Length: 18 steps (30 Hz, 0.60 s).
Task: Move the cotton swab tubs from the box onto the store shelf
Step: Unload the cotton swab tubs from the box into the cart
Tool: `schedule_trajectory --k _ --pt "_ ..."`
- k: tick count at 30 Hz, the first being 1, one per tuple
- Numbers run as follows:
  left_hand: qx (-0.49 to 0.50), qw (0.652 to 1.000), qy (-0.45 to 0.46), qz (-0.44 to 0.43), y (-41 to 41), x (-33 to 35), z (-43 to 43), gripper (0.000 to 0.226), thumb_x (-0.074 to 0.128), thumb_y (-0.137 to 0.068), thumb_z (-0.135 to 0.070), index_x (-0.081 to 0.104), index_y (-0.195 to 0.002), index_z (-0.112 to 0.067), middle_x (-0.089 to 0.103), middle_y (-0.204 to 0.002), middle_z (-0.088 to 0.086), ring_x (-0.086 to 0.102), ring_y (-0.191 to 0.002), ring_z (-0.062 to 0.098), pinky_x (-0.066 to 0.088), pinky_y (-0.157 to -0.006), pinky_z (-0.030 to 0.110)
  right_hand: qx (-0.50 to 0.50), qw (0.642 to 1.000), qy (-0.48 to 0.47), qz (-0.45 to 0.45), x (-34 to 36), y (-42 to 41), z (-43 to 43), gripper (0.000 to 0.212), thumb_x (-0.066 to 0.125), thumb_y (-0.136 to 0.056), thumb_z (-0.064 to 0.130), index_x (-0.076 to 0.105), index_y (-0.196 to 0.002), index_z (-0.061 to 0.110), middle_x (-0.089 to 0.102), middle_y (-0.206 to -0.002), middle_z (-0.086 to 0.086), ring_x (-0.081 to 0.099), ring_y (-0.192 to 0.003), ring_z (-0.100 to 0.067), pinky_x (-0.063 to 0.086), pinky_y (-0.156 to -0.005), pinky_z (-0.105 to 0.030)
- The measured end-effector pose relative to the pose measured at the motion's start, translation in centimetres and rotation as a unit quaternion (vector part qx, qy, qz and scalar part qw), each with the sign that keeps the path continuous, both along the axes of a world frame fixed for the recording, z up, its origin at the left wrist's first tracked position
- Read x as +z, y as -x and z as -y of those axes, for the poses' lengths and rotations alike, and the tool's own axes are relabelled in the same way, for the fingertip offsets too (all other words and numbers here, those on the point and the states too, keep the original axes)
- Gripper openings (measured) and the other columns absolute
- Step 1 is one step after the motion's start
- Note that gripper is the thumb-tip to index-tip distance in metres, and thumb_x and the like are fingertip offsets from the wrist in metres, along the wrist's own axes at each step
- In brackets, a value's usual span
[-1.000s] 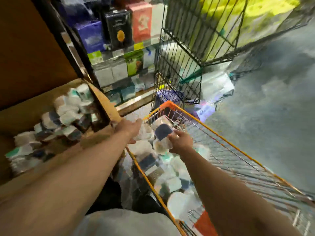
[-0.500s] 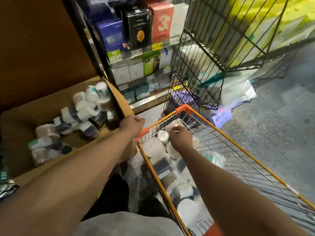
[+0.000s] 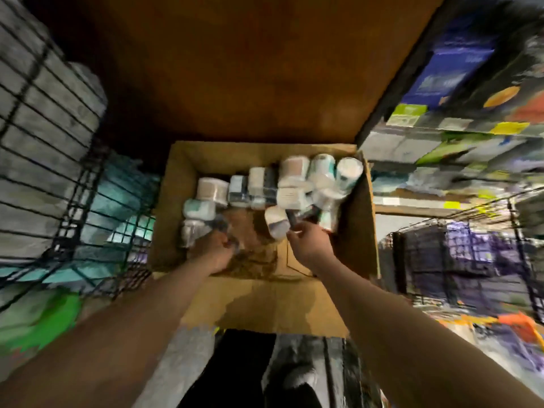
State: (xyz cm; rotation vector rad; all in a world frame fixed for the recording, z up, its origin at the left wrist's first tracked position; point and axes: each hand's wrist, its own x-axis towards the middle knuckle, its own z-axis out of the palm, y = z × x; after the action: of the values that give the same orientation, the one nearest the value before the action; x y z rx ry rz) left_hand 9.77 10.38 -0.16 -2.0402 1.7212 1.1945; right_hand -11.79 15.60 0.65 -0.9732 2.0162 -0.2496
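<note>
**A:** While both hands are dipping into the cardboard box (image 3: 357, 219), what step are we looking at?

**B:** The pick-up, I'm judging. The cotton swab tubs (image 3: 294, 172) are lying jumbled inside the box, crowding its far side and right wall. I'm seeing none on the store shelf (image 3: 459, 125).

**A:** And the left hand (image 3: 216, 250)?

**B:** It's sitting low at the box's near left, fingers curling, just beside a pale tub (image 3: 197, 209). Blur is hiding whether it's closing on anything; I cannot tell.

**A:** The right hand (image 3: 310, 241)?

**B:** It's reaching toward a dark-banded tub (image 3: 276, 223) near the middle, fingertips right at it. Whether it's gripping, I cannot tell either.

**A:** So what is the next move asking for?

**B:** I'm thinking each hand is needing a firm hold round a tub, then a lift clear of the box walls and a swing rightward to the shelf. The tubs are leaning on each other, so pulling one is risking toppling its neighbours.
</note>
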Motion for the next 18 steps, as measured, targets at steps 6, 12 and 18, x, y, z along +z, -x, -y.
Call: schedule_trajectory --k 6,12,18 --pt "0.111 0.992 0.020 0.053 -5.5 -10.2 2.8 0.079 0.061 -0.078 -0.056 0.037 -0.143 -0.018 0.046 -0.143 0.017 0.049 -0.128 0.040 0.044 -0.105 0.052 0.054 0.993 -0.097 -0.042 -11.9 -2.8 5.3 0.047 0.053 -0.081 0.057 0.042 -0.125 0.042 0.064 -0.118 -0.003 0.066 -0.097 -0.032 0.058 -0.084 -0.052" --pt "0.179 0.974 0.038 0.136 -4.3 -10.2 5.0 0.098 0.074 -0.084 -0.046 0.017 -0.156 -0.012 0.031 -0.151 0.019 0.038 -0.135 0.041 0.039 -0.108 0.051 0.049 0.990 -0.116 -0.067 -13.4 -4.7 9.0 0.085 0.069 -0.092 0.030 0.016 -0.159 0.026 0.028 -0.162 -0.008 0.034 -0.145 -0.035 0.039 -0.114 -0.053" --pt "0.194 0.966 0.052 0.164 -4.6 -13.9 4.8 0.094 0.075 -0.082 -0.048 0.022 -0.152 -0.014 0.033 -0.153 0.015 0.036 -0.137 0.041 0.039 -0.106 0.050 0.077 0.981 -0.105 -0.142 -16.1 -5.9 9.0 0.088 0.074 -0.091 0.031 0.016 -0.156 0.018 0.031 -0.153 -0.013 0.032 -0.142 -0.033 0.036 -0.113 -0.042"
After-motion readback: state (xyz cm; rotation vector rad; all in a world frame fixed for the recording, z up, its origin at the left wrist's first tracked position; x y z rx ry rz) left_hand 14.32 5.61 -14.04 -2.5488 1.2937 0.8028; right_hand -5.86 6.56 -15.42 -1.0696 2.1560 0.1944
